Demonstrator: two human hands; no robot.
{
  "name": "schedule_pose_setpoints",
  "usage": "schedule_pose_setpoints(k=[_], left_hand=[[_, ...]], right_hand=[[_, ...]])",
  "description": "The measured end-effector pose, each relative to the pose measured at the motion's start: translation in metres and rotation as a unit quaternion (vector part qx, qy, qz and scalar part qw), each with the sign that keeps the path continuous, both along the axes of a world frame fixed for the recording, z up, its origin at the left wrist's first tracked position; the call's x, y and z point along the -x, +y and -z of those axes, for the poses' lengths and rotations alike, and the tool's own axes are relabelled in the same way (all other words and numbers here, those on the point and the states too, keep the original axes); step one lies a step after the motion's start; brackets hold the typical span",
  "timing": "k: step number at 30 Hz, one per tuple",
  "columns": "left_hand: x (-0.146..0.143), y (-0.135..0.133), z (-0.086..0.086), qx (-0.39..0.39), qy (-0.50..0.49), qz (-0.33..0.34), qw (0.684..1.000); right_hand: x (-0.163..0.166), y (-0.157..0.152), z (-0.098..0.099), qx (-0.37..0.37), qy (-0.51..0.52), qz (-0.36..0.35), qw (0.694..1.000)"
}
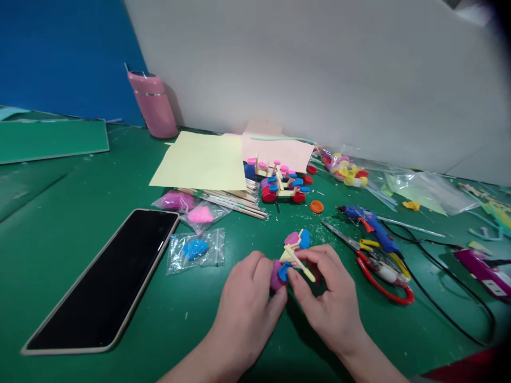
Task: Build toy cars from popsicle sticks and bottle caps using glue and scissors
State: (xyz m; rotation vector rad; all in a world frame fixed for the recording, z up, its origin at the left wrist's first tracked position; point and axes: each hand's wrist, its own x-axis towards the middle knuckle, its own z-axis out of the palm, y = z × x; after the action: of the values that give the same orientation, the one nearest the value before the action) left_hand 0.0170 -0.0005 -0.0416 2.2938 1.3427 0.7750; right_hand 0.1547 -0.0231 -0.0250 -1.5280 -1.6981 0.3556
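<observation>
The left hand (247, 298) grips the small model (294, 254) at its purple end, over the surface (167, 330); the right hand (331, 298) pinches it beside the blue piece (284, 271), contact partly hidden. Fitting seems underway; the next press calls for steady support.

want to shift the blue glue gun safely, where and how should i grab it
Grip the blue glue gun by its handle, behind the red trigger, probably coming from the near right: the handle slants that way, while the dark nozzle points left.
</observation>
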Motion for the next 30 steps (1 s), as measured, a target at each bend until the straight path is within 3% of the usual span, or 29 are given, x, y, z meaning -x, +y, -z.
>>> schedule_pose_setpoints(k=[30], left_hand=[[-0.001, -0.0006, 0.0025, -0.016, 0.013, -0.007, 1.0]], right_hand=[[0.0032, 0.0032, 0.0034, -0.055, -0.016, -0.003, 0.998]])
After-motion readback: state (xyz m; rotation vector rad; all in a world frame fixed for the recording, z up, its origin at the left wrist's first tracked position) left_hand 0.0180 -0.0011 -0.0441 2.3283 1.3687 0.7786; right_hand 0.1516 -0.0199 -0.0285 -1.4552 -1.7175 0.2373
